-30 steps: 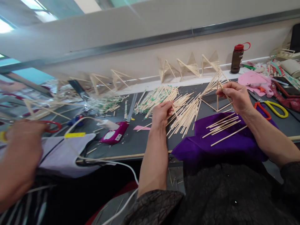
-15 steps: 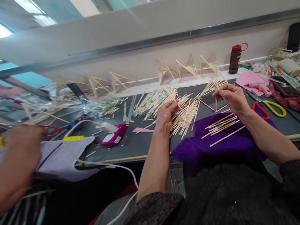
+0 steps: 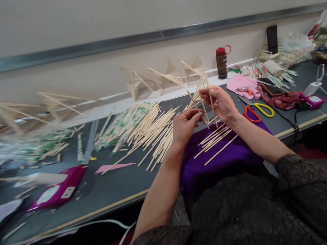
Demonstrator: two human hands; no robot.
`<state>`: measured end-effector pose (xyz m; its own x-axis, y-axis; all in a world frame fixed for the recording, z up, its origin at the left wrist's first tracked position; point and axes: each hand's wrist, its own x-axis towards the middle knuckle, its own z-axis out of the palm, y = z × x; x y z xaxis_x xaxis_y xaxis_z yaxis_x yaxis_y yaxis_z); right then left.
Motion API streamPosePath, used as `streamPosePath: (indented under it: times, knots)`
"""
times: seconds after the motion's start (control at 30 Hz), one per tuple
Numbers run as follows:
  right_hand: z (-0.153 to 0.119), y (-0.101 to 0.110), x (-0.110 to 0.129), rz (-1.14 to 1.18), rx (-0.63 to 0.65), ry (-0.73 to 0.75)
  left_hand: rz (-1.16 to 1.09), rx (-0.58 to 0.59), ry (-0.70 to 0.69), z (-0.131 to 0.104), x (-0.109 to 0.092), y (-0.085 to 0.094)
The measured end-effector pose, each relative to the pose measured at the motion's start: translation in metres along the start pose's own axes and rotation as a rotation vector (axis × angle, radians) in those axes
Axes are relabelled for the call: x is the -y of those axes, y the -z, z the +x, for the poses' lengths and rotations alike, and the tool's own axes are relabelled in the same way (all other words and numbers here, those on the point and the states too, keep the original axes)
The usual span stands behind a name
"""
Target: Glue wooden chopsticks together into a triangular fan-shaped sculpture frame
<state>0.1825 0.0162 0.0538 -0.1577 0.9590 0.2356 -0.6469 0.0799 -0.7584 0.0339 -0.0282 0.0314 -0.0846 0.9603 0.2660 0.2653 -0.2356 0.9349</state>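
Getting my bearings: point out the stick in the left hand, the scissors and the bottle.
Stick [image 3: 193, 100] in left hand [image 3: 186, 124]: head view, upper length.
Scissors [image 3: 252, 104]: head view, handle junction.
Bottle [image 3: 221, 66]: head view, brown body.

Grey bench [image 3: 122, 183]: loose sticks [image 3: 144, 124], perhaps wrappers [image 3: 21, 148]

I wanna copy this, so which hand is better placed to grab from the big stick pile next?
Probably the left hand: it's close beside the pile of sticks, though pinching a stick; the right hand is farther away.
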Motion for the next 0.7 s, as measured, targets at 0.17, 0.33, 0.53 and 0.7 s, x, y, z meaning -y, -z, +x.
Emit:
streamPosePath:
  times: [0.17, 0.33, 0.53, 0.7]
  knots:
    - [0.000, -0.008, -0.004, -0.015, -0.004, 0.021, 0.009, 0.009, 0.004, 0.000, 0.009, -0.006]
    - [0.007, -0.009, -0.011, 0.028, -0.006, 0.014, 0.004, -0.031, -0.036, 0.002, 0.013, -0.007]
    - [0.010, -0.008, -0.022, 0.081, -0.003, -0.001, -0.001, -0.024, -0.025, 0.000, 0.012, -0.010]
    - [0.008, -0.010, -0.027, 0.062, 0.007, -0.005, 0.013, -0.013, -0.006, -0.003, 0.011, -0.010]
